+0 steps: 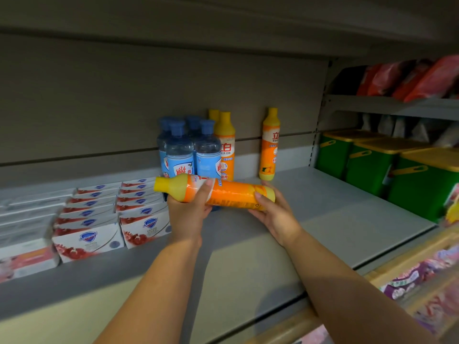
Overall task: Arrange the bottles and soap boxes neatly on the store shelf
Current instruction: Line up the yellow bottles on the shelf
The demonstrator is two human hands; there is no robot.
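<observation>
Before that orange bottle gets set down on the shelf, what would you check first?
1. Grip: the left hand and right hand both hold the held orange bottle: ok.
2. Bottle upright: not ok. It lies sideways with its yellow cap pointing left.
3. Free spot: there is bare shelf between the orange bottles by the blue bottles and the lone orange bottle: ok.
4. Cap shut tight: cannot tell.
5. Neighbours standing: the blue bottles are upright: ok.
6. Soap boxes out of the way: ok. They sit to the left.
</observation>
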